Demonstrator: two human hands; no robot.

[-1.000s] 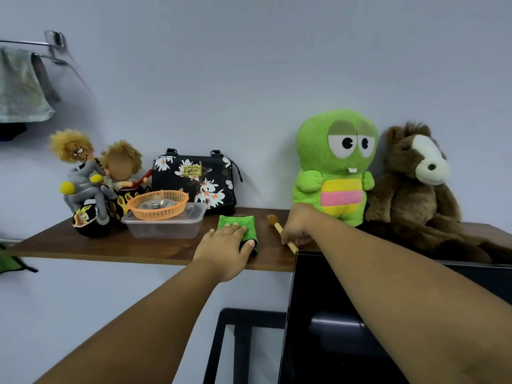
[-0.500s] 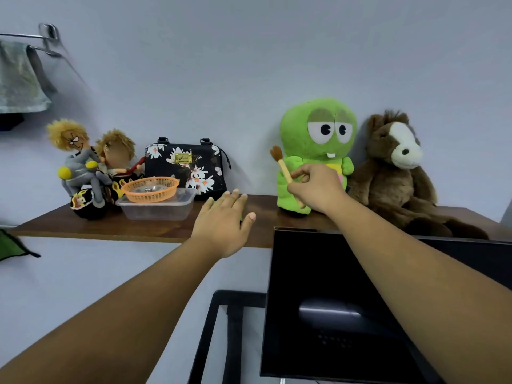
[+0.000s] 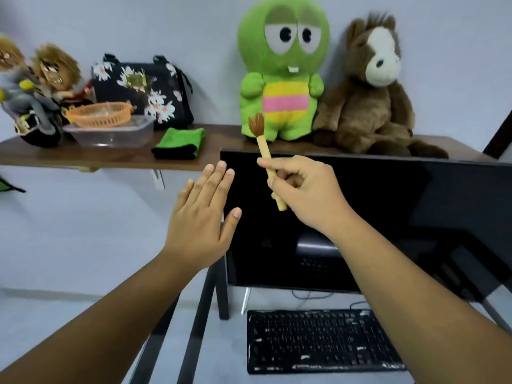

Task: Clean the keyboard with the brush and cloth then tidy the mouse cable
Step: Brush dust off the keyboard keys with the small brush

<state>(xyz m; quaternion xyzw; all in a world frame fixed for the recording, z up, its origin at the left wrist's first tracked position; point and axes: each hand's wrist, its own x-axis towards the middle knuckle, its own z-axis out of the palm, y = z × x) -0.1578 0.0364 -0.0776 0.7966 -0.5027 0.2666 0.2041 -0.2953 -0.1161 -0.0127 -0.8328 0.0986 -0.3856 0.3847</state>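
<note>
My right hand holds a small wooden brush with brown bristles pointing up, in front of the top edge of the black monitor. My left hand hovers flat with fingers spread, holding nothing, just left of the monitor. A folded green cloth lies on the wooden shelf, above and beyond my left hand. The black keyboard, flecked with white specks, rests on the desk below the monitor. A thin cable runs behind the keyboard. The mouse is not visible.
On the shelf stand a green plush toy, a brown plush horse, a floral black bag, an orange basket on a clear plastic box, and dolls. A black desk frame shows at the monitor's left.
My right hand lifted the brush off the shelf and carried it down in front of the monitor. My left hand left the green cloth and dropped lower. The view tilted down, revealing the keyboard.
</note>
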